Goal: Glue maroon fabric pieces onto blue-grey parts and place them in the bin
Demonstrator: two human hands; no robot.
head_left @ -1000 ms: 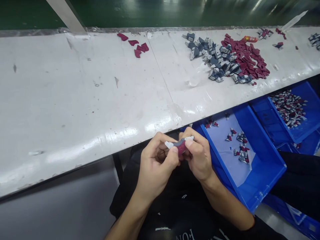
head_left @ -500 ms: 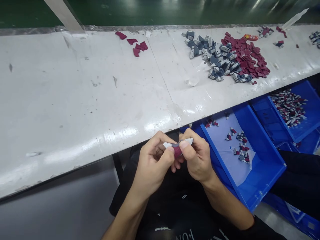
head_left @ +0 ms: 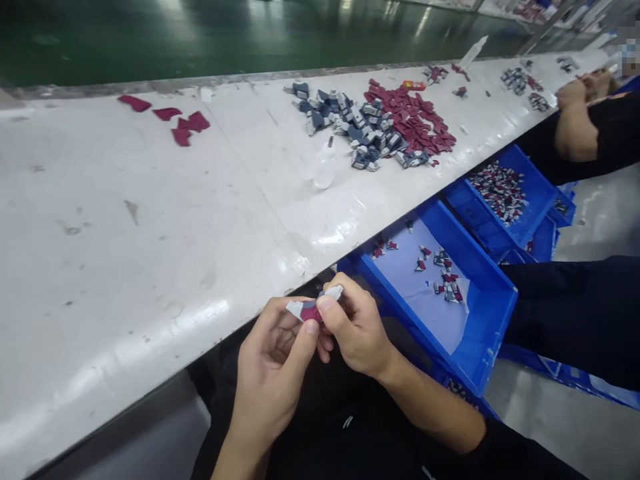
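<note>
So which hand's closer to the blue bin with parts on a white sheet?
Right: the right hand is just left of the blue bin; the left hand is farther left.

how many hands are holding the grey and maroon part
2: the left hand on the left side of the part, the right hand on its right; none seem hidden.

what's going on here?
A person grips a small maroon, grey and white piece between the left hand and the right hand, just off the edge of the white worktop. Grey-and-white parts and maroon parts lie heaped there. A blue bin alongside holds scattered similar pieces.
</note>
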